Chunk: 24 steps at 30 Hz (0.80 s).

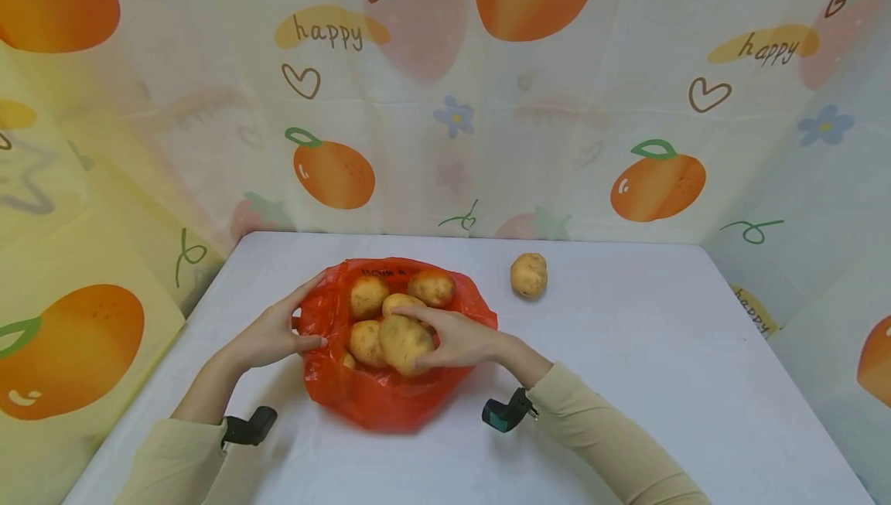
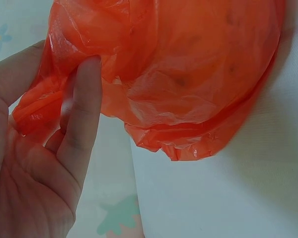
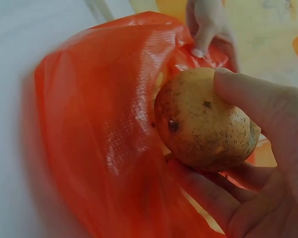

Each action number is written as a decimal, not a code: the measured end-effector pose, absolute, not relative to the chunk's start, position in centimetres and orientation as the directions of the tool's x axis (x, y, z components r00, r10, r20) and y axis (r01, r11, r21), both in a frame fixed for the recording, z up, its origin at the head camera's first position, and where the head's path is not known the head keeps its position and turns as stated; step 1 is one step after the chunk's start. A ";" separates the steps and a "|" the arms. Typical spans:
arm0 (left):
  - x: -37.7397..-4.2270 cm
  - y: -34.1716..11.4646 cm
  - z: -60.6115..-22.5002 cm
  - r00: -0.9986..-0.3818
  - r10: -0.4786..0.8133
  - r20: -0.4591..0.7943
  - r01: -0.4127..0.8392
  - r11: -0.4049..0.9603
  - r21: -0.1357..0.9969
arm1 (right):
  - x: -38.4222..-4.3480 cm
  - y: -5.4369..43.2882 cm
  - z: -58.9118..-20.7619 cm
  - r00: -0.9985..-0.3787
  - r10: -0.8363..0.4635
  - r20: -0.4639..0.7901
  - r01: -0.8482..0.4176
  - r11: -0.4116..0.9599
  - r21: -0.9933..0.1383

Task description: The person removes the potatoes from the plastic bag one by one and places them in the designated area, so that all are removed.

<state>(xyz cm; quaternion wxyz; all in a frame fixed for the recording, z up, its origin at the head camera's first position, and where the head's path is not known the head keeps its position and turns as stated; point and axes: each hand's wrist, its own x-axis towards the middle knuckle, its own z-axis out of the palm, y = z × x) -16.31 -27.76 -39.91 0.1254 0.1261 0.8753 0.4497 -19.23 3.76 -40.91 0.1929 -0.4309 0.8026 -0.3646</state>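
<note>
A red plastic bag lies open on the table with several potatoes inside. My right hand grips a large potato at the bag's mouth, thumb on one side and fingers on the other. Dark specks show on that potato's skin in the right wrist view. At the bag's left side, my left hand holds the crumpled plastic between thumb and fingers. The left wrist view shows the left hand with red film bunched between its digits.
One loose potato sits on the white table, behind and right of the bag. A printed fabric backdrop with oranges and hearts stands along the back and both sides. Each wrist wears a small black camera.
</note>
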 end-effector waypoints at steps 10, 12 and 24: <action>-16.4 -27.8 -39.9 -0.935 0.339 -0.103 0.115 0.563 0.818 | -19.6 4.5 -39.3 -0.630 -0.776 0.018 -0.530 0.413 -0.741; -16.4 -27.8 -39.9 -0.935 0.339 -0.104 0.113 0.563 0.818 | -19.8 4.7 -39.0 -0.640 -0.768 0.025 -0.531 0.418 -0.737; -16.4 -27.8 -39.7 -0.936 0.338 -0.102 0.118 0.572 0.812 | -20.9 7.1 -37.8 -0.691 -0.720 0.065 -0.484 0.394 -0.782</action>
